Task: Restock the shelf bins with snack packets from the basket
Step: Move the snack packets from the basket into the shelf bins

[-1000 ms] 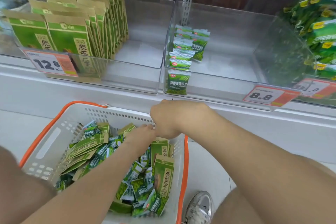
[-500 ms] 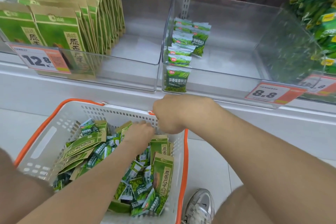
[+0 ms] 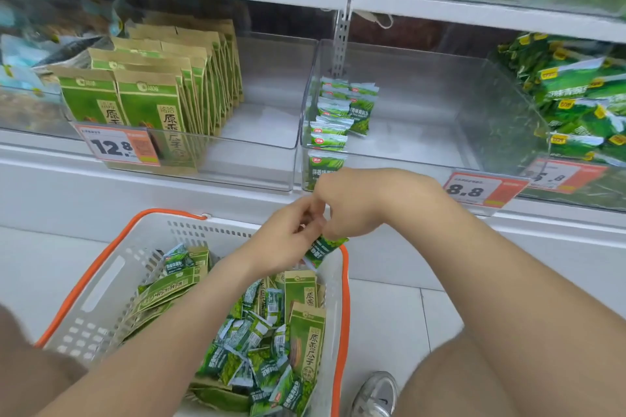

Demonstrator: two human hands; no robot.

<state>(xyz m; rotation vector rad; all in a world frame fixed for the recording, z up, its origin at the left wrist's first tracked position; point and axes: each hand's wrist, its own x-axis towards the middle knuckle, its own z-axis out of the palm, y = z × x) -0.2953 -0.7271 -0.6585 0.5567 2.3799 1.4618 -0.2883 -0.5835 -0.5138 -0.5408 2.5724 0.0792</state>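
Pinched at its top edge, a small green packet (image 3: 324, 250) hangs just above the far rim of the basket (image 3: 101, 284), right where the two hands meet. Fingers of the left hand (image 3: 288, 240) curl onto that top edge and look to be doing the holding. The right hand (image 3: 355, 203) is turned back-up and knuckled over the same spot with its fingers hidden, so I cannot tell whether it shares the hold or merely closes beside it. By its look the packet is a light, pillow-type foil sachet: soft-bodied, a little air inside, glossy and so likely slippery. The crimped seams at both ends should be the stiffest and surest place to take it. A pinch on the seam, as now, lets it dangle and swing; holding across the flat faces would probably steady it better for placing, while squeezing the middle hard risks crushing whatever is inside. Its likely home is the clear bin (image 3: 423, 101) behind the 8.8 price tag (image 3: 481, 188), where a row of matching packets (image 3: 333, 122) stands on edge along the left wall with most of the floor bare. Many more loose packets (image 3: 250, 352) lie heaped in the basket among larger kraft pouches (image 3: 307, 338), which look flatter and stiffer and match the stock in the neighbouring bin (image 3: 271, 132) to the left.
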